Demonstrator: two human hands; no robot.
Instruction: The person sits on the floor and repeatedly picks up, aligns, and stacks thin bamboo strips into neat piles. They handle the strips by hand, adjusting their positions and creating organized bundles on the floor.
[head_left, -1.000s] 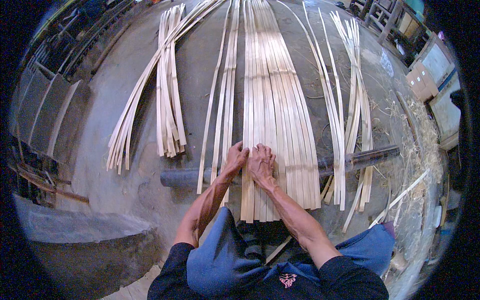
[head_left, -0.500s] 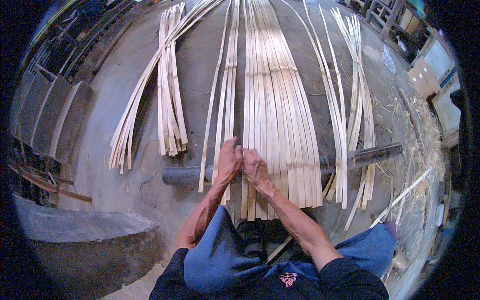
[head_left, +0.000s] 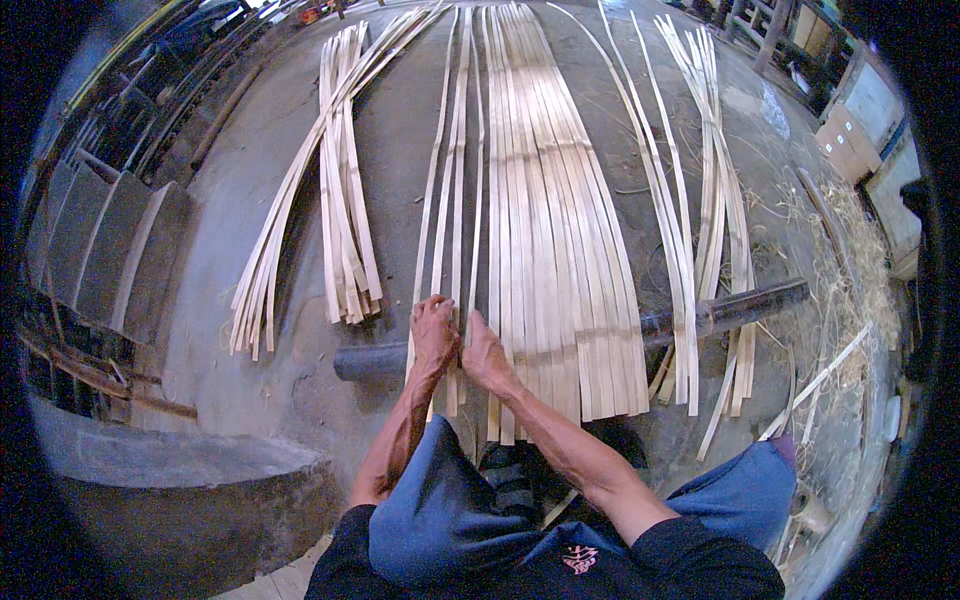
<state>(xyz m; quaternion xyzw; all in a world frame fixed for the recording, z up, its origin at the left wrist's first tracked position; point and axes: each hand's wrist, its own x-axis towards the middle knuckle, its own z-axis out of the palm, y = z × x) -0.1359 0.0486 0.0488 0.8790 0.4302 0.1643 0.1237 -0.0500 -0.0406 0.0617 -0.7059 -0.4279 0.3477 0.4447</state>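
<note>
Long pale bamboo strips lie lengthwise in front of me across a dark round pole point(head_left: 372, 361). Most form a wide, close-set row point(head_left: 560, 250); a few loose strips point(head_left: 441, 215) lie just left of it. My left hand point(head_left: 435, 335) rests over the pole with its fingers curled down on the loose strips. Close beside it, my right hand point(head_left: 488, 358) is closed around the near part of a single bamboo strip point(head_left: 479, 200), which runs along the gap left of the row. The fingertips of both hands are partly hidden.
Two crossing bundles of strips point(head_left: 345, 190) lie on the concrete floor at left, more strips point(head_left: 712, 180) at right. Thin shavings point(head_left: 850, 260) litter the far right near a cardboard box point(head_left: 846, 146). A low concrete ledge point(head_left: 180, 450) stands at my near left.
Both hands have moved down and slightly left, and now sit a little apart. A single strip now stands apart from the wide row, its near part in my right hand.
</note>
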